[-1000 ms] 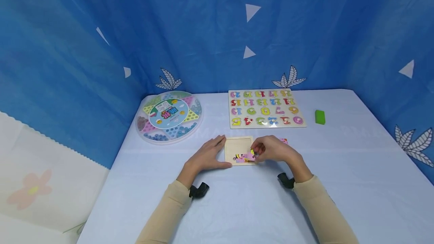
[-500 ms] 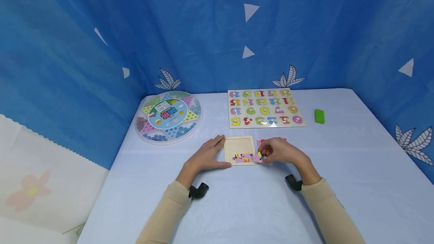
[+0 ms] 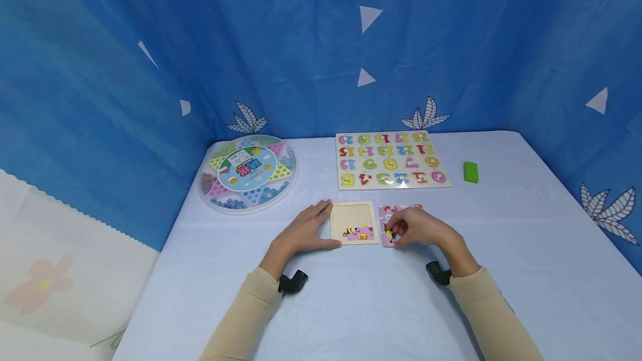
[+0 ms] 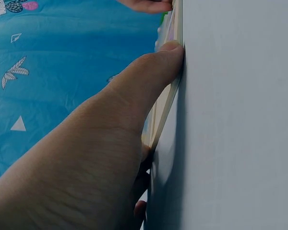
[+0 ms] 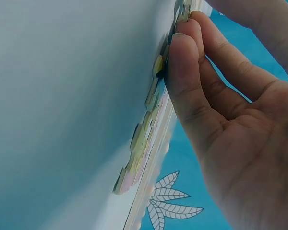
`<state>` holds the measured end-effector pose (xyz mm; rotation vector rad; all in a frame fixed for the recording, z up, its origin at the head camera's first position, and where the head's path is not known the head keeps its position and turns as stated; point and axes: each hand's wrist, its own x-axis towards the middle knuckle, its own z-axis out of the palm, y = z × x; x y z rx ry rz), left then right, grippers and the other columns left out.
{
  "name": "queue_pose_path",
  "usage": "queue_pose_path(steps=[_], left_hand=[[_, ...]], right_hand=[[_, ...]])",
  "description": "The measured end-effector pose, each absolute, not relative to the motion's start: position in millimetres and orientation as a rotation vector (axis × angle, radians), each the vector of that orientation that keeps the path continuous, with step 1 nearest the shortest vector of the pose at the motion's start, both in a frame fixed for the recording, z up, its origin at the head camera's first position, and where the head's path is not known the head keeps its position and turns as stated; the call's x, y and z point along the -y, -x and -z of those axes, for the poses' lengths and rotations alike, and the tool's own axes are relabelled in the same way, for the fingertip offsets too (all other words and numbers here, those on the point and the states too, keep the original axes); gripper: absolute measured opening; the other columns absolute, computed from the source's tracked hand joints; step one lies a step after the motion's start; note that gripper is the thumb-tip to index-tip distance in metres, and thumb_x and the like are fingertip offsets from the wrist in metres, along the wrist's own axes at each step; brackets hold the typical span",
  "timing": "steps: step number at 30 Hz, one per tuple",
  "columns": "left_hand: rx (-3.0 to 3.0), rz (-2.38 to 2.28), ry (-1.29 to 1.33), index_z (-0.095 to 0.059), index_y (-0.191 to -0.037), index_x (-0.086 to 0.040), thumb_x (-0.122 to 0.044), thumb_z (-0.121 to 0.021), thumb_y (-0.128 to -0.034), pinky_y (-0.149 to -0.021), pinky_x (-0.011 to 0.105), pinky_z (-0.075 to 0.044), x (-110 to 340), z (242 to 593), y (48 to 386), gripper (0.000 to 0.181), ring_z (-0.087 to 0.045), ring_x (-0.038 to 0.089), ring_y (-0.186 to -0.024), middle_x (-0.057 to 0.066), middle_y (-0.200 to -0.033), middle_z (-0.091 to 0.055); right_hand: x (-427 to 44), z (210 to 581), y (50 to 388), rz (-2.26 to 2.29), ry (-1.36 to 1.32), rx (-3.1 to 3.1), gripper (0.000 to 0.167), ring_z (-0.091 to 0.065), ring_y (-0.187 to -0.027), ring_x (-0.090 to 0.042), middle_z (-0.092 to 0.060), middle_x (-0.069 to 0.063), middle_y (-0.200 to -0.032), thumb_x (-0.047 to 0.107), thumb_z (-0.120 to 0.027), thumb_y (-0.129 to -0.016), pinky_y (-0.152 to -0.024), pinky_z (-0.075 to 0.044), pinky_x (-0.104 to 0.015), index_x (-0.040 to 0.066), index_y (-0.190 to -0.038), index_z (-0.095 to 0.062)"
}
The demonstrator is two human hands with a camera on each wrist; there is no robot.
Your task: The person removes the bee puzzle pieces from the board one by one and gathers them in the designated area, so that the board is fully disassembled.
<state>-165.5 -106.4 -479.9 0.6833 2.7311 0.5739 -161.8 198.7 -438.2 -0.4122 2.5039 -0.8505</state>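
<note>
A small square wooden puzzle tray [image 3: 351, 217] lies mid-table, with joined pink puzzle pieces [image 3: 363, 234] along its near edge. My left hand [image 3: 306, 230] holds the tray at its left side, the thumb along the near edge and the fingers at the far left corner. Right of the tray, my right hand [image 3: 420, 227] pinches a pink puzzle piece with a yellow-and-black figure [image 3: 388, 234], low over the table. More pink pieces [image 3: 396, 208] lie just beyond and partly under that hand. In the right wrist view, thumb and fingertips meet at the pieces' edge [image 5: 139, 143].
Behind the tray lies a wooden number board [image 3: 391, 160] with colourful numerals. A round, clear-lidded marble game [image 3: 249, 174] sits at the back left, and a green block [image 3: 470, 172] at the right. A blue curtain [image 3: 301, 60] hangs along the table's far edge.
The right hand has moved right with the puzzle piece, from over the tray's near right corner to beside the loose pieces. The left hand stays at the tray.
</note>
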Motion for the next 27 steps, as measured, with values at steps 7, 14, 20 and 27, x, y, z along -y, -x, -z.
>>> queue_pose_path(steps=[7, 14, 20, 27], left_hand=[[-2.727, -0.581, -0.686, -0.016, -0.157, -0.015, -0.069, -0.064, -0.0780, -0.124, 0.042, -0.018, 106.2, 478.5, 165.0, 0.107, -0.013, 0.020, -0.153, 0.000, -0.165, -0.013], [-2.726, -0.575, -0.686, -0.017, -0.157, -0.015, -0.069, -0.064, -0.0782, -0.124, 0.043, -0.019, 106.2, 477.0, 164.8, 0.107, -0.013, 0.020, -0.153, 0.000, -0.165, -0.014], [-2.725, -0.584, -0.672, -0.017, -0.157, -0.016, -0.070, -0.064, -0.0776, -0.124, 0.043, -0.018, 105.6, 476.1, 165.5, 0.107, -0.012, 0.019, -0.153, 0.000, -0.165, -0.013], [-2.723, -0.581, -0.662, -0.017, -0.157, -0.016, -0.071, -0.064, -0.0770, -0.124, 0.043, -0.018, 105.9, 477.9, 165.5, 0.108, -0.013, 0.019, -0.153, 0.000, -0.165, -0.013]], right_hand=[[-196.4, 438.9, 160.6, 0.833, 0.386, -2.512, 0.035, -0.053, -0.077, -0.016, -0.060, -0.002, -0.082, 0.009, -0.087, -0.069, -0.067, -0.049, -0.025, 0.008, -0.100, -0.072], [-195.4, 438.8, 160.0, 0.812, 0.384, -2.529, 0.035, -0.053, -0.078, -0.016, -0.060, -0.001, -0.083, 0.010, -0.087, -0.069, -0.068, -0.050, -0.025, 0.009, -0.100, -0.071], [-194.9, 440.2, 159.9, 0.786, 0.410, -2.548, 0.033, -0.052, -0.078, -0.016, -0.059, -0.001, -0.083, 0.013, -0.088, -0.069, -0.068, -0.049, -0.026, 0.011, -0.097, -0.070], [-193.0, 440.4, 159.1, 0.774, 0.397, -2.553, 0.033, -0.052, -0.078, -0.016, -0.060, -0.001, -0.083, 0.012, -0.087, -0.069, -0.069, -0.050, -0.026, 0.009, -0.097, -0.070]])
